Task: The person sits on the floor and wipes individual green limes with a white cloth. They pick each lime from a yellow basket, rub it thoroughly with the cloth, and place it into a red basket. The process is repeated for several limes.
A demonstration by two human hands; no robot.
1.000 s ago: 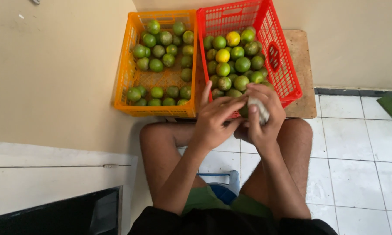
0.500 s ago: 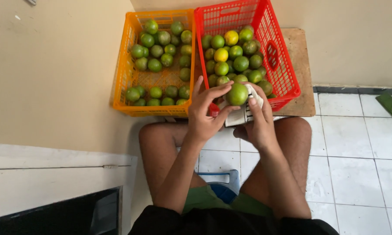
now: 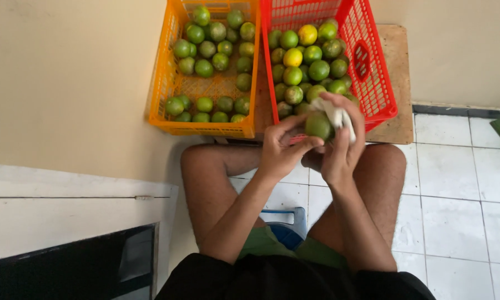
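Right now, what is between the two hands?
In the head view, a green lime sits between the left hand and the right hand, with a white cloth against it on the right hand's side.

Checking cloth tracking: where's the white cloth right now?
In the head view, the white cloth is in the right hand, pressed against the green lime that both hands hold, just in front of the red crate.

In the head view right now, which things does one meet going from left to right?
Cream wall → orange crate of green citrus → red crate of green and yellow citrus → wooden board → white tiled floor.
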